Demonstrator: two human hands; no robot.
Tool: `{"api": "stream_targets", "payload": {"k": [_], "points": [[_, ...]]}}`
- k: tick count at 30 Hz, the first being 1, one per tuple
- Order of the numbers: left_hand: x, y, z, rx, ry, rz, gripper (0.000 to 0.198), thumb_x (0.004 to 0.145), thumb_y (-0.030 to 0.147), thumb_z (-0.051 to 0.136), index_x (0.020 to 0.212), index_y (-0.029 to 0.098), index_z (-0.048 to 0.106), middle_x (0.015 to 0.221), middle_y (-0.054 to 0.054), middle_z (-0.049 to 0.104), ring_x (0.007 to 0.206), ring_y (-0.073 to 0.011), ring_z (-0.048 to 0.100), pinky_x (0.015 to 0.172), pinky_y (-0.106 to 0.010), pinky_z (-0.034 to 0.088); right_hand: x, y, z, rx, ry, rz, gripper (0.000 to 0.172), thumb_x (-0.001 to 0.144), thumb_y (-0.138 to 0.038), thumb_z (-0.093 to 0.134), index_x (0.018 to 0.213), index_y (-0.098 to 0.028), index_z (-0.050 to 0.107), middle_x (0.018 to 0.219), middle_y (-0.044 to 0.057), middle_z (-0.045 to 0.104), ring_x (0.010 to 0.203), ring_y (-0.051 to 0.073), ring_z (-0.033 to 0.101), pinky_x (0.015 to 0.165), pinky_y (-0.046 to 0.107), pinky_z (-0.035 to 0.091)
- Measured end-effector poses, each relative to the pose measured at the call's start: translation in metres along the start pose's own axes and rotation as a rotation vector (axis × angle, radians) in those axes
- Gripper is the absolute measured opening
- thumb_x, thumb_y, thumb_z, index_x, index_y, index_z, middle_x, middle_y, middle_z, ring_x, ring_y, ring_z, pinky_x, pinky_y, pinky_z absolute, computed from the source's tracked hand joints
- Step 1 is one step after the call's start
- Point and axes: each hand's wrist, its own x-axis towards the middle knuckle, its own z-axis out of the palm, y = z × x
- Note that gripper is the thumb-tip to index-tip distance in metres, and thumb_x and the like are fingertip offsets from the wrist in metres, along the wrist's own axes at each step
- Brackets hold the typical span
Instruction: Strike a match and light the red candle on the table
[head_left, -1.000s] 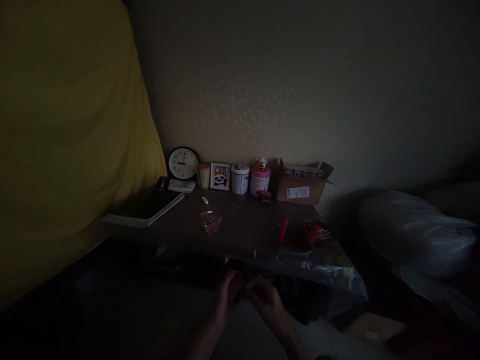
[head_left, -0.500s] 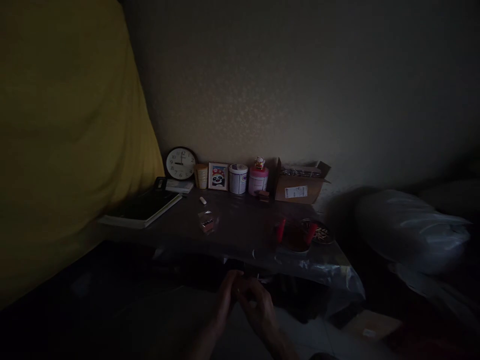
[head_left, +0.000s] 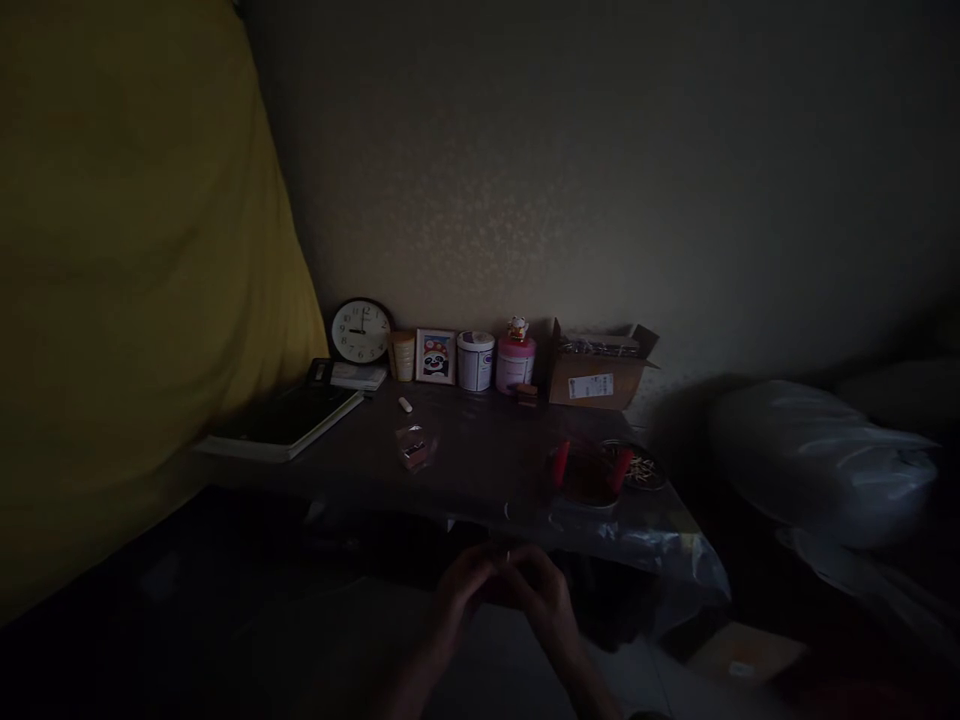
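The room is very dark. My left hand (head_left: 461, 585) and my right hand (head_left: 544, 595) are held together low in front of me, just below the near edge of the table (head_left: 480, 470). Their fingertips meet in a pinch around something tiny with a faint glint. I cannot make out what it is. Both hands hover over the floor and touch nothing on the table. The nearest things on the table are a small clear packet (head_left: 415, 447) and a dark red dish with red handles (head_left: 589, 470).
Along the wall stand a round clock (head_left: 361, 330), a panda picture (head_left: 436, 357), a white tub (head_left: 475, 360), a pink tub (head_left: 514, 362) and an open cardboard box (head_left: 596, 368). A dark notebook (head_left: 281, 422) lies at left. Yellow fabric (head_left: 135, 280) hangs left; a plastic bag (head_left: 817, 460) sits right.
My hands stay joined below the table edge, with the fingers shifting slightly. The view has tilted a little.
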Motion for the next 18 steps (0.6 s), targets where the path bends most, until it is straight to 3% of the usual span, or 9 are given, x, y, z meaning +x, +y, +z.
{"api": "stream_targets", "payload": {"k": [9, 18], "points": [[-0.004, 0.011, 0.006, -0.045, -0.017, -0.016, 0.024, 0.075, 0.028, 0.063, 0.096, 0.018, 0.069, 0.098, -0.007, 0.071, 0.096, -0.0235, 0.062, 0.085, -0.034, 0.044, 0.007, 0.009, -0.007, 0.358, 0.097, 0.114, 0.027, 0.067, -0.037, 0.072, 0.08, -0.019, 0.059, 0.069, -0.002, 0.06, 0.061, 0.012, 0.057, 0.057, 0.02, 0.047], [-0.003, 0.008, 0.006, -0.125, 0.01, -0.017, 0.021, 0.071, 0.026, 0.069, 0.09, 0.018, 0.071, 0.089, -0.005, 0.074, 0.087, -0.0206, 0.065, 0.082, -0.032, 0.046, 0.007, 0.01, -0.008, 0.327, 0.115, 0.112, 0.026, 0.071, -0.04, 0.069, 0.083, -0.019, 0.06, 0.076, 0.001, 0.063, 0.069, 0.015, 0.06, 0.062, 0.022, 0.049]]}}
